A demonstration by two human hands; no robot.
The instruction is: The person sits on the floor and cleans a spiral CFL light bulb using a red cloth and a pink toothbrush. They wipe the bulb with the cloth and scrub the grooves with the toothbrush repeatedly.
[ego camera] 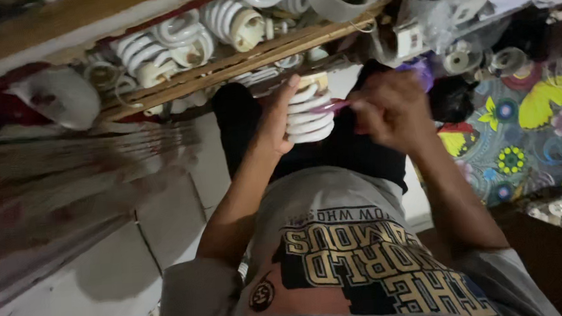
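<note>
The spiral lamp [309,113] sits near the centre of my view, white coiled tubing with a pale base at its 12 o'clock end. My left hand [276,118] is clamped on it from the 9 o'clock side, thumb stretched up along the coils. My right hand [388,109] is curled nearly into a fist at 3 o'clock, pinching a thin reddish tool [333,106] whose tip touches the lamp. Both forearms rise from my grey printed shirt [339,252], converging over it. At 11 o'clock, a wooden crate [236,66] holds more spiral lamps. A flowered cloth [520,130] lies at 3 o'clock.
</note>
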